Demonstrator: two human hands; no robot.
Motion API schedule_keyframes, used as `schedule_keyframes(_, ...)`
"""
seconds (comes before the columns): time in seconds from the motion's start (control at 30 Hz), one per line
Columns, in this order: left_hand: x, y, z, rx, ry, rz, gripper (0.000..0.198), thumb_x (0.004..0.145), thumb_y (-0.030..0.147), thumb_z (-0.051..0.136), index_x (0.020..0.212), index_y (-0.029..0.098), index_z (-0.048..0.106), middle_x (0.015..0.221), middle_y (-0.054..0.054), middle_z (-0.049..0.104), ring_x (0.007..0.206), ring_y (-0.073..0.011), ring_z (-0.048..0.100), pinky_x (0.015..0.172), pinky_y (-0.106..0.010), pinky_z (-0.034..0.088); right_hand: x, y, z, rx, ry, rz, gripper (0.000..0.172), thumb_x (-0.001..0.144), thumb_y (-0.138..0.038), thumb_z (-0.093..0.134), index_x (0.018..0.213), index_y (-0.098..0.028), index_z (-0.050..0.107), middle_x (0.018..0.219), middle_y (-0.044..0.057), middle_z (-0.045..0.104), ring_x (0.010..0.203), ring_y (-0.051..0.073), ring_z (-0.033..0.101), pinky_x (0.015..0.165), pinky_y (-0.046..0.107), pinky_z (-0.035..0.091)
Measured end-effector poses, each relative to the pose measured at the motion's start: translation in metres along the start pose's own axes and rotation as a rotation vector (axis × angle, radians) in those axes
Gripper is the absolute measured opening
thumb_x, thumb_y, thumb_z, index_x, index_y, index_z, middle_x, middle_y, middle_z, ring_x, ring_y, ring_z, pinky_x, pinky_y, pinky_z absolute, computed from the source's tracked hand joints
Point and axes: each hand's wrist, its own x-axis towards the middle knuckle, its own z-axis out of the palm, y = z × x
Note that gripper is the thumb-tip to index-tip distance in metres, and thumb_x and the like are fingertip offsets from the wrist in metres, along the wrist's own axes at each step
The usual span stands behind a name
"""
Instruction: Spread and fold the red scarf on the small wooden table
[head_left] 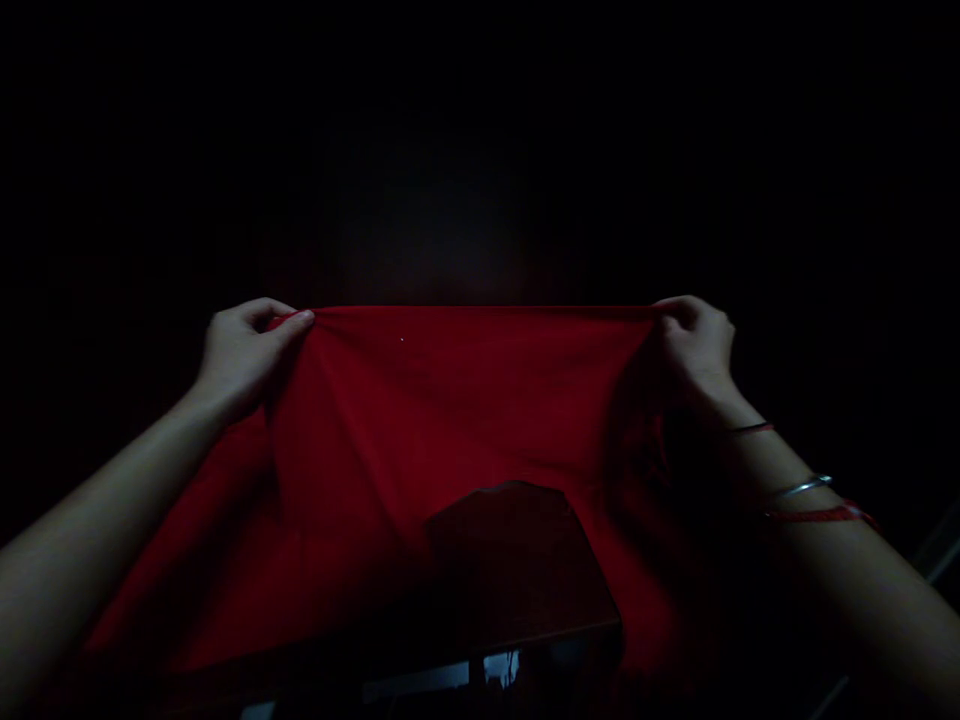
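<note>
A large red cloth (465, 400) is stretched between my two hands, its top edge pulled straight across the middle of the view. My left hand (251, 345) pinches the cloth's upper left part between thumb and fingers. At the upper right, my right hand (697, 340) grips the same edge, its fingertips partly hidden by the fabric and the dark. Below the taut edge the cloth slopes down towards me, with folds at both sides, and its lower part spreads to the left.
A dark brown, flat-looking surface with an angled edge (525, 560) shows below the cloth. Under its front edge lie pale bluish patches (501, 668) that I cannot make out. The background is almost black. Bangles (806, 487) and a red band circle my right wrist.
</note>
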Motion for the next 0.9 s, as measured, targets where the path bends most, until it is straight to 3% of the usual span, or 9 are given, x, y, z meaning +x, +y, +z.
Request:
schedule_keyframes(0.1,0.006,0.011,-0.014,0.045,0.062,0.038,0.038,0.067,0.042,0.054,0.089,0.011,0.058,0.067,0.004,0.051,0.055,-0.0032,0.040,0.052,-0.014,0.033,0.008,0.002,-0.009,0.094,0.264,-0.012,0.028,0.079,-0.018,0.032,0.097,-0.015,0.054,0.092,0.007,0.060,0.083,0.016,0.055,0.070,0.029,0.043)
schedule_keyframes(0.2,0.013,0.014,-0.011,0.071,0.073,0.092,0.040,0.066,0.045,0.054,0.088,0.011,0.058,0.066,0.005,0.049,0.055,-0.0034,0.040,0.052,-0.014,0.032,0.017,0.005,-0.009,0.007,0.310,-0.069,0.026,0.080,-0.019,0.033,0.098,-0.021,0.052,0.095,0.006,0.059,0.085,0.014,0.053,0.074,0.026,0.041)
schedule_keyframes(0.27,0.018,0.009,0.005,0.097,-0.003,0.123,0.038,0.068,0.045,0.052,0.084,0.012,0.059,0.067,0.004,0.051,0.058,-0.0053,0.043,0.053,-0.015,0.033,0.025,0.005,-0.003,-0.157,0.183,-0.067,0.026,0.081,-0.017,0.032,0.098,-0.021,0.052,0.095,0.007,0.059,0.085,0.015,0.053,0.073,0.027,0.040)
schedule_keyframes(0.4,0.020,-0.014,0.060,0.298,-0.267,0.127,0.027,0.071,0.040,0.049,0.075,0.015,0.059,0.070,-0.001,0.058,0.065,-0.0130,0.051,0.059,-0.021,0.037,0.028,0.006,0.032,-0.587,-0.311,-0.059,0.026,0.084,-0.017,0.030,0.101,-0.015,0.049,0.094,0.014,0.056,0.082,0.021,0.054,0.061,0.030,0.040)
schedule_keyframes(0.57,-0.014,-0.043,0.127,0.620,-0.481,0.187,0.023,0.077,0.033,0.042,0.079,0.017,0.057,0.087,-0.009,0.059,0.083,-0.0220,0.053,0.068,-0.031,0.038,-0.012,0.038,0.094,-0.697,-0.591,-0.136,0.024,0.080,-0.008,0.034,0.095,-0.011,0.053,0.087,0.015,0.057,0.076,0.020,0.058,0.058,0.026,0.041)
schedule_keyframes(0.73,-0.051,-0.049,0.159,0.727,-0.578,0.338,0.020,0.078,0.026,0.039,0.082,0.016,0.057,0.093,-0.012,0.057,0.089,-0.0247,0.050,0.075,-0.037,0.033,-0.042,0.069,0.131,-0.725,-0.714,-0.174,0.026,0.081,-0.009,0.032,0.096,-0.011,0.053,0.090,0.017,0.056,0.081,0.021,0.058,0.059,0.026,0.042)
schedule_keyframes(0.9,-0.047,-0.041,0.169,0.718,-0.528,0.323,0.022,0.079,0.024,0.036,0.087,0.015,0.055,0.094,-0.013,0.055,0.091,-0.0257,0.049,0.078,-0.039,0.031,-0.026,0.079,0.137,-0.737,-0.688,-0.175,0.030,0.081,-0.008,0.027,0.098,-0.008,0.052,0.093,0.020,0.055,0.084,0.024,0.055,0.063,0.031,0.040)
